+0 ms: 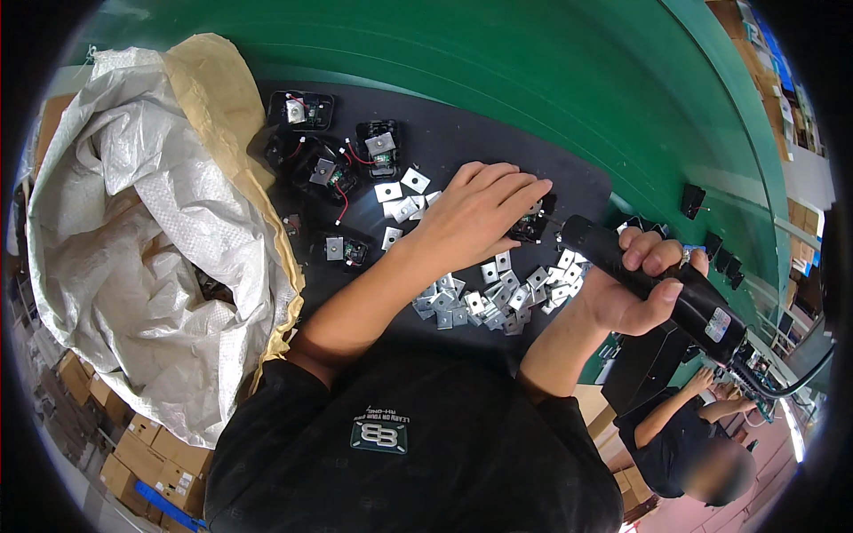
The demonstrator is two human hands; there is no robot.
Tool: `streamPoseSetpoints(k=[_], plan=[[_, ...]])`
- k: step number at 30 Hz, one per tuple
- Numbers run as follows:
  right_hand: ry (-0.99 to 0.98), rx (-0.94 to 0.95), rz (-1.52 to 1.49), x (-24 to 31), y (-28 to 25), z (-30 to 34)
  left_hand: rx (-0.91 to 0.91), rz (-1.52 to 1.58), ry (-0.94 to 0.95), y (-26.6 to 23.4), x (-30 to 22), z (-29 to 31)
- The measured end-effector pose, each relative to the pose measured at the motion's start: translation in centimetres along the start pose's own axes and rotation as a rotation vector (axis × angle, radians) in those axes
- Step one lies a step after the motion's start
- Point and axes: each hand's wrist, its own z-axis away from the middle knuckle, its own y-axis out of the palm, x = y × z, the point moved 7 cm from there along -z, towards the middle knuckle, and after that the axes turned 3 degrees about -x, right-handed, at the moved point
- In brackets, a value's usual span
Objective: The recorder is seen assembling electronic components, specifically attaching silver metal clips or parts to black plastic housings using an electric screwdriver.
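My right hand [641, 282] is wrapped round a black corded electric screwdriver [702, 318]. The tool lies almost level, its thin bit pointing left at a small black plastic housing [530, 228]. Over that housing rests my left hand [480, 211], fingers bent and gripping it against the dark mat; much of the housing is hidden beneath them. Whether the bit touches a screw I cannot tell. Square metal plates [511, 291] with a central hole lie loosely piled below my left hand, and a few more plates [388, 191] lie left of it.
Several black housings [382, 147] with circuit boards, plates and red wires stand at the mat's left. A large white woven sack [107, 231] fills the left side. A green wall [533, 62] rises behind. At lower right a co-worker [671, 435] sits near black parts [693, 200].
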Motion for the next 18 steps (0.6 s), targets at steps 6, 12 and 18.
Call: streamPoseSetpoints(k=[6, 12, 18], plan=[[0.023, 0.004, 0.014, -0.76, 0.11, 0.07, -0.059, 0.024, -0.014, -0.16, -0.03, -0.21], [0.024, -0.011, 0.046, -0.94, 0.33, 0.15, -0.096, 0.020, -0.026, -0.29, 0.12, -0.21], [0.023, -0.027, 0.055, -1.12, 0.01, 0.21, -0.102, 0.019, -0.022, -0.18, 0.16, -0.25]])
